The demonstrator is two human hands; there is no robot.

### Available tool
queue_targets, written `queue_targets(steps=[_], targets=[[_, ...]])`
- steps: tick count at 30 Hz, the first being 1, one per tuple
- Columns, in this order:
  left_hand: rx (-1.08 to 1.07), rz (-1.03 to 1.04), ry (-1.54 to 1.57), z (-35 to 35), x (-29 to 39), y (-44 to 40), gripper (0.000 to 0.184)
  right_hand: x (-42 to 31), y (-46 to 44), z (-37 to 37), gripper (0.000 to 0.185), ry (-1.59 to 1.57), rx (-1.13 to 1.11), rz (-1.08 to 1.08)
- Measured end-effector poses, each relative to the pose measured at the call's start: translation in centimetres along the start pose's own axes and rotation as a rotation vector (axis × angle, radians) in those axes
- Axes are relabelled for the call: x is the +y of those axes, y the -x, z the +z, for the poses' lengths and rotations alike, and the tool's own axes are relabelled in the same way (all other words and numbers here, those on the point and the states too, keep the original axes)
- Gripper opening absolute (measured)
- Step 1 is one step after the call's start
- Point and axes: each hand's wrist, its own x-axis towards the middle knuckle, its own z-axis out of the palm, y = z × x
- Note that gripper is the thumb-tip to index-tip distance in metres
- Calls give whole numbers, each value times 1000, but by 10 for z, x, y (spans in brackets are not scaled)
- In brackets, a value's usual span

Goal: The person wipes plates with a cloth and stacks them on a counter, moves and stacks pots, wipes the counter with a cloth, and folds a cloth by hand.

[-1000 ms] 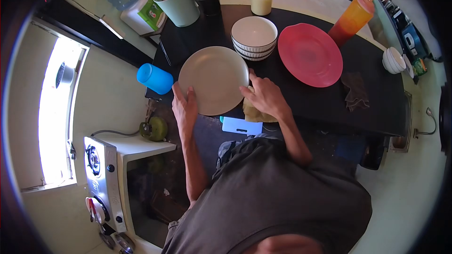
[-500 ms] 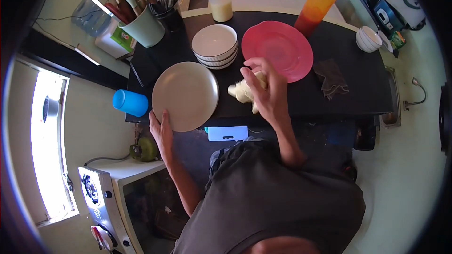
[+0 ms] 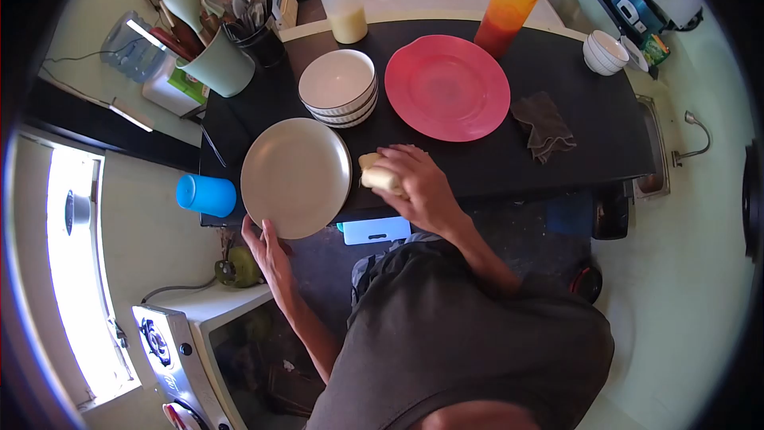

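At the counter's near edge lies a round beige plate [image 3: 296,177], jutting slightly over the edge. My left hand [image 3: 270,253] holds its lower left rim, thumb against the rim and the other fingers at the outer side, partly hidden. A bunched cream cloth [image 3: 383,181] is gripped in my right hand [image 3: 422,189], just right of the plate and low over the dark counter; whether the cloth touches the counter I cannot tell. Behind my right hand sits a pink plate [image 3: 450,89]. Stacked white bowls [image 3: 338,82] stand behind the beige plate.
A blue cup [image 3: 207,195] lies on its side at the left. Two squeeze bottles, one pale [image 3: 338,0] and one orange [image 3: 510,8], stand at the back. A dark cloth [image 3: 543,126] and small white bowls [image 3: 605,53] are to the right. A utensil holder [image 3: 219,65] stands back left.
My right hand has lowered the cream cloth and moved it left, closer to the beige plate. My left hand stays at the plate's rim, its thumb less far over it. The view has shifted slightly.
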Motion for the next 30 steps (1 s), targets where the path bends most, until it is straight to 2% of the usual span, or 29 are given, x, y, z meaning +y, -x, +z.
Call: queue_targets(steps=[1,3,4,5,7,8,11,12,16,19,23,30], targets=[[16,7,1,0,0,6,39,1,-1,-5,48,-132,45,28],[222,203,-34,6,7,24,32,-8,-1,-29,22,-579,38,316],[325,299,-50,10,13,31,28,-1,4,-37,20,-706,60,339],[355,353,-4,14,17,35,25,6,10,-47,20,-833,81,361],[417,455,86,18,23,43,21,17,21,-67,25,-771,-37,466],[401,453,94,20,25,45,15,28,26,-70,34,-904,-88,539],[317,457,129,28,27,48,14,30,33,-83,50,-765,-116,960],[282,460,132,29,28,50,13,37,34,-82,52,-717,-92,952],[193,486,119,34,32,64,9,60,32,-84,50,-1004,179,1038],[175,507,118,38,30,73,7,77,23,-98,49,-1092,-30,1014],[229,497,103,37,26,93,4,83,13,-94,38,-1175,119,1129],[331,432,74,29,21,145,3,96,21,-95,33,-1279,17,991]])
